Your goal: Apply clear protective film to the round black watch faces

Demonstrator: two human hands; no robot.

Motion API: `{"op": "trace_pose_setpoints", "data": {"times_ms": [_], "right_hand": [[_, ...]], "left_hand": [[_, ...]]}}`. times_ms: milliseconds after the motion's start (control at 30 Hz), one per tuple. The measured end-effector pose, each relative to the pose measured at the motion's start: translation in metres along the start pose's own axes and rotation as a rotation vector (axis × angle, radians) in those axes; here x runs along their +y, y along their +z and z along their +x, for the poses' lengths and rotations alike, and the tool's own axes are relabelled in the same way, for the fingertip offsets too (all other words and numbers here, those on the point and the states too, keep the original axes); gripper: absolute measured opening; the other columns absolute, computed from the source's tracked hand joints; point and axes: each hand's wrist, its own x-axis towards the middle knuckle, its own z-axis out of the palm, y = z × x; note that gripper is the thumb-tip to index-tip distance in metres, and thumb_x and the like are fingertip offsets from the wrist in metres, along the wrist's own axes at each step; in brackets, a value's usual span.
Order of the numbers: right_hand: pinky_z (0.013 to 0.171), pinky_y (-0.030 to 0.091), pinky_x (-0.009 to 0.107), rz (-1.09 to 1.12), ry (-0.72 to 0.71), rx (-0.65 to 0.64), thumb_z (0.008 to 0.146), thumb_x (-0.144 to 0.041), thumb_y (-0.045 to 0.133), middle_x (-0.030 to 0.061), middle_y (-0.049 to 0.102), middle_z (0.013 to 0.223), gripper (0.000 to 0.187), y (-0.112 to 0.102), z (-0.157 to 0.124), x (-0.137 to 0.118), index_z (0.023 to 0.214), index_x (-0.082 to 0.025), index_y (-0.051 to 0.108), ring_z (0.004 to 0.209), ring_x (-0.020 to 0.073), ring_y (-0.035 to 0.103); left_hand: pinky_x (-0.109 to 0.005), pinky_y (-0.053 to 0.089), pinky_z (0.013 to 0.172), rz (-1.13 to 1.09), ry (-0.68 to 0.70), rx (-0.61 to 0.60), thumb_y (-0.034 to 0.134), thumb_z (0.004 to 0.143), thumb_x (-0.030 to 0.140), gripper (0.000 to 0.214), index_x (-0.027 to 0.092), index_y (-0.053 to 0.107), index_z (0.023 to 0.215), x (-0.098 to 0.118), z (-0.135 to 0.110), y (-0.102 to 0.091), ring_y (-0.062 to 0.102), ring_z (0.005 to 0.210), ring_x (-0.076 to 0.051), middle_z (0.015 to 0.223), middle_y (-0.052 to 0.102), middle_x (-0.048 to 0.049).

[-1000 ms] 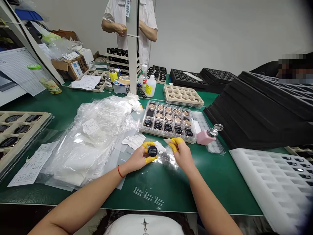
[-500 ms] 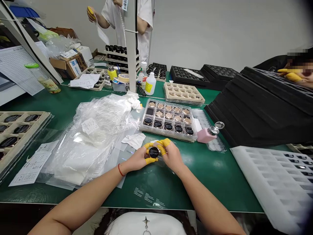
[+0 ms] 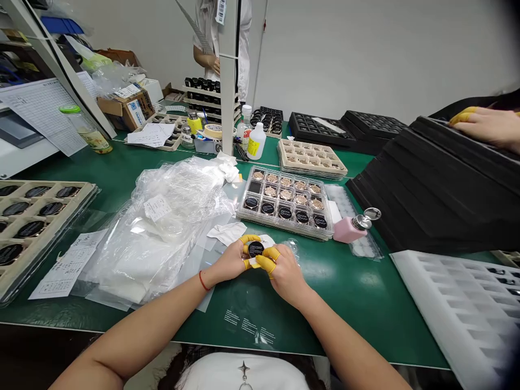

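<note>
A small round black disc (image 3: 255, 248) with pale print on its face sits between both my hands, just above the green mat. My left hand (image 3: 231, 259), with yellow finger cots, pinches the disc from the left. My right hand (image 3: 284, 271), also in yellow cots, closes on it from the right and below, with a bit of white wipe and clear film under the fingers. Just beyond lies a clear tray (image 3: 286, 200) of black and copper-coloured discs.
A heap of clear plastic bags (image 3: 170, 211) lies to the left, a pink pump bottle (image 3: 351, 227) to the right. Black foam trays (image 3: 439, 184) are stacked far right with another person's hand (image 3: 485, 125) on them. A white tray (image 3: 459, 309) sits near right. A person stands at the back.
My right hand came in from the right and closed on the disc together with the left. The person at the back lowered their arm; another person's hand appeared on the black trays.
</note>
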Motion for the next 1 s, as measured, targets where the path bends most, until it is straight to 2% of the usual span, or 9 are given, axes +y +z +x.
{"op": "trace_pose_setpoints", "data": {"times_ms": [133,233,367,433,500,667,767,833,1000], "right_hand": [[0.066,0.038,0.034,0.068,0.073,0.015,0.084,-0.008,0.037,0.0062,0.060,0.085,0.032,0.006,-0.002,-0.003,0.095,-0.024,0.063,0.078,0.0202,0.047],[0.070,0.041,0.034,0.245,0.173,0.040,0.088,-0.018,0.040,0.0057,0.062,0.088,0.025,0.004,-0.003,0.006,0.097,-0.025,0.062,0.080,0.0198,0.051],[0.080,0.045,0.036,0.493,0.608,0.243,0.089,-0.032,0.044,0.0068,0.063,0.099,0.023,-0.007,-0.006,0.035,0.105,-0.021,0.057,0.091,0.0207,0.057],[0.081,0.045,0.036,0.547,0.724,0.250,0.088,-0.036,0.046,0.0072,0.063,0.099,0.026,-0.010,-0.008,0.044,0.105,-0.020,0.057,0.092,0.0218,0.058],[0.080,0.045,0.036,0.536,0.655,0.182,0.088,-0.035,0.046,0.0067,0.063,0.096,0.024,-0.009,-0.008,0.044,0.100,-0.020,0.059,0.089,0.0213,0.058],[0.075,0.043,0.036,0.340,0.318,0.105,0.089,-0.024,0.042,0.0060,0.061,0.089,0.019,-0.005,0.000,0.019,0.095,-0.023,0.061,0.084,0.0205,0.053],[0.075,0.044,0.036,0.344,0.301,0.110,0.089,-0.023,0.042,0.0062,0.061,0.090,0.018,-0.006,0.003,0.010,0.095,-0.023,0.059,0.085,0.0203,0.052],[0.080,0.044,0.037,0.355,0.326,0.115,0.090,-0.023,0.042,0.0071,0.060,0.099,0.017,-0.006,0.002,0.008,0.095,-0.023,0.058,0.092,0.0207,0.052],[0.095,0.036,0.048,0.246,0.277,0.077,0.089,-0.020,0.044,0.0074,0.058,0.115,0.018,-0.002,-0.001,0.002,0.100,-0.024,0.057,0.110,0.0239,0.048]], "left_hand": [[-0.025,0.045,0.067,0.096,0.049,0.046,0.070,0.068,0.019,0.049,0.019,0.047,0.112,0.003,0.001,-0.002,0.058,0.076,-0.015,0.090,0.061,-0.0024],[-0.025,0.044,0.066,0.105,0.054,0.037,0.069,0.070,0.022,0.047,0.020,0.047,0.112,0.008,0.001,-0.002,0.057,0.074,-0.013,0.091,0.060,-0.0015],[-0.025,0.044,0.065,0.075,-0.021,0.019,0.070,0.071,0.025,0.051,0.022,0.044,0.114,0.010,0.002,-0.002,0.056,0.069,-0.012,0.083,0.058,0.0008],[-0.026,0.045,0.066,0.065,-0.048,-0.007,0.070,0.071,0.025,0.050,0.021,0.044,0.113,0.008,0.003,-0.003,0.057,0.070,-0.013,0.081,0.058,0.0009],[-0.027,0.046,0.069,0.059,-0.050,-0.023,0.070,0.071,0.025,0.049,0.021,0.045,0.112,0.007,0.003,-0.002,0.059,0.073,-0.013,0.082,0.059,0.0007],[-0.030,0.048,0.075,0.061,-0.017,-0.054,0.070,0.070,0.024,0.049,0.022,0.046,0.113,0.007,0.002,0.001,0.061,0.081,-0.015,0.092,0.061,-0.0011],[-0.031,0.049,0.075,0.098,0.012,-0.047,0.069,0.071,0.025,0.047,0.022,0.048,0.113,0.009,0.001,0.003,0.062,0.083,-0.017,0.097,0.061,-0.0023],[-0.031,0.049,0.075,0.091,0.023,-0.050,0.068,0.072,0.025,0.048,0.023,0.047,0.115,0.010,0.000,0.004,0.062,0.084,-0.017,0.099,0.061,-0.0030],[-0.032,0.049,0.080,0.101,0.066,-0.067,0.064,0.075,0.021,0.045,0.022,0.047,0.117,0.010,0.000,0.005,0.061,0.090,-0.018,0.106,0.060,-0.0057]]}}
